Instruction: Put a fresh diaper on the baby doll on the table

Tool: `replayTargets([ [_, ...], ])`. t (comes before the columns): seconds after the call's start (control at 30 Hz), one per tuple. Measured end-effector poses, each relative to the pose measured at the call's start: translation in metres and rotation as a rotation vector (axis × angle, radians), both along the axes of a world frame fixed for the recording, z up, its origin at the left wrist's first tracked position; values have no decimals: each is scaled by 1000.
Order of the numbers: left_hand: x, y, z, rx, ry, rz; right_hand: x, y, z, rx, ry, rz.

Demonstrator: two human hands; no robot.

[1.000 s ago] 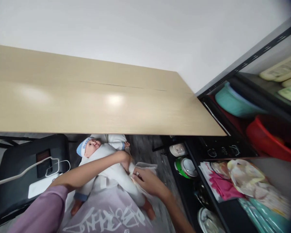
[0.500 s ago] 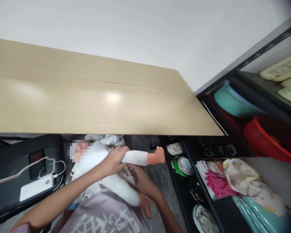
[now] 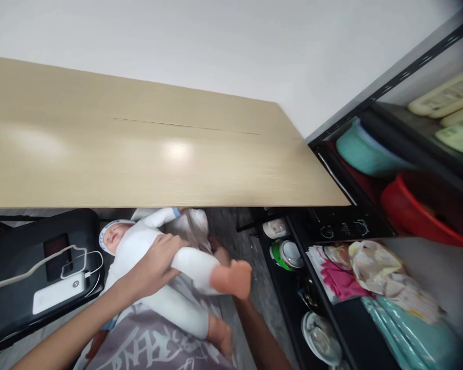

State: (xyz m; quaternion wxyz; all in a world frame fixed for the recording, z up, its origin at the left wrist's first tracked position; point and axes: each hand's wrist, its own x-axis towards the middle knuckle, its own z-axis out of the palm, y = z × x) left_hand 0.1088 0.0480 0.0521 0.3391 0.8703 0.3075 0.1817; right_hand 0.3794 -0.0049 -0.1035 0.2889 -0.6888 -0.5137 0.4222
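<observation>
A baby doll (image 3: 139, 252) in a white suit and a white-and-blue cap lies on my lap, just below the table's edge. My left hand (image 3: 158, 262) is closed round the doll's raised leg near the thigh, and the bare foot (image 3: 233, 277) sticks out to the right. My right hand (image 3: 218, 255) is behind that leg, mostly hidden; only the forearm shows below. A bunched pale cloth (image 3: 191, 226) lies by the doll's arm. A lilac garment with white lettering (image 3: 154, 344) covers my lap.
A light wooden table (image 3: 139, 154) fills the upper left. A black seat (image 3: 34, 267) at the left carries a white power bank (image 3: 59, 293) with a cable. Black shelves (image 3: 332, 231) at the right hold bowls, a red basin (image 3: 420, 210), a teal tub and folded cloths.
My left hand took hold of the doll's leg and lifted it, then swung it down and nearer me. My right hand went from the cloth to behind the doll.
</observation>
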Motion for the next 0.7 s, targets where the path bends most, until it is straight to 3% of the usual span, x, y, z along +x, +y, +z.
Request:
replayTargets([
  [0.1,5,-17,-6,88,178,-121,-23,49,-21,53,-108,-140],
  [0.17,10,-27,-13,158,262,-181,-31,66,-31,80,-153,-187],
  [0.3,15,-34,-23,217,293,-173,-41,70,-44,152,-172,-214],
  [0.5,19,-26,-25,233,331,-202,-61,72,-58,229,-43,-135],
  [0.7,14,-29,-25,256,340,-190,-49,108,-51,182,-61,-263],
])
